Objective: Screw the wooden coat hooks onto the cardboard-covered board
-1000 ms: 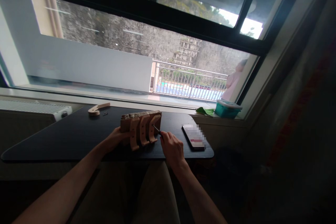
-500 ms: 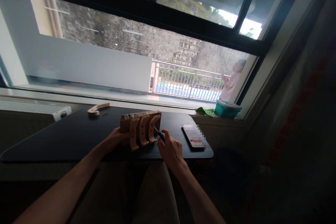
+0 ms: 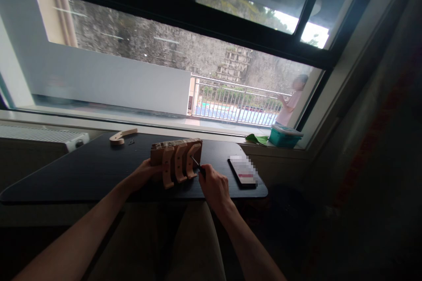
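My left hand (image 3: 145, 174) grips the left edge of a brown board (image 3: 158, 154), which stands tilted on the dark table (image 3: 89, 171). Three curved wooden hooks sit side by side on the board's face: a left hook (image 3: 167, 167), a middle hook (image 3: 179, 163) and a right hook (image 3: 190, 162). In my right hand (image 3: 214, 186) is a screwdriver (image 3: 200, 167), its fingers wrapped round the dark handle. The screwdriver's tip meets the right hook at its upper part. A loose wooden hook (image 3: 119, 137) lies at the table's back left, beside a few small screws (image 3: 131, 142).
To the right on the table lies a phone (image 3: 242, 171). A teal box (image 3: 285, 137) and a green leaf-like piece (image 3: 256, 139) rest on the window sill. A radiator (image 3: 42, 135) stands at the left. Outside the window a person (image 3: 287, 104) stands near a railing.
The fingers of my right hand have closed tighter round the screwdriver handle, the index finger curling in. The board and my left hand stay nearly in place.
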### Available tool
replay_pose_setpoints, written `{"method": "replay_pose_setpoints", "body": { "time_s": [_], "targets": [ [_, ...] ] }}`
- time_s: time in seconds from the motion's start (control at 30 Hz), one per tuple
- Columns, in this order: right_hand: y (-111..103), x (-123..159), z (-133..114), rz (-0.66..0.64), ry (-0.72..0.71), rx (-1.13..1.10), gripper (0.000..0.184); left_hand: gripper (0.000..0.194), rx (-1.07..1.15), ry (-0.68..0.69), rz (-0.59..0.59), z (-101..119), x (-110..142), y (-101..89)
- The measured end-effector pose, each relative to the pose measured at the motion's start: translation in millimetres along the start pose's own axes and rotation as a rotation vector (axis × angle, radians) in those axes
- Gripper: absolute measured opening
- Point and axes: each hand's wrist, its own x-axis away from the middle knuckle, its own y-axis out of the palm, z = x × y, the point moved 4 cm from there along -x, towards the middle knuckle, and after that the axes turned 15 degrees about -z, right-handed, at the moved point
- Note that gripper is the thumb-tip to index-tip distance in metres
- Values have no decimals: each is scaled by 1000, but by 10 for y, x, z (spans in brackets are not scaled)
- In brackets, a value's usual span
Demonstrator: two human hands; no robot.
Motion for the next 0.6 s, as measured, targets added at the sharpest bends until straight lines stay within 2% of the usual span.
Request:
{"method": "replay_pose_setpoints", "body": {
  "time_s": [0.1, 0.23, 0.4, 0.6],
  "targets": [
    [30, 7, 23, -37, 83, -90, 18, 52, -5, 2, 5, 19, 5, 5],
    [19, 11, 15, -59, 116, -120, 22, 53, -8, 2, 0, 14, 3, 0],
    [-48, 14, -20, 10, 20, -30, 22, 48, -4, 20, -15, -11, -8, -15],
    [-64, -15, -21, 39, -66, 143, 11, 43, 24, 18, -25, -34, -8, -24]
  ]
}}
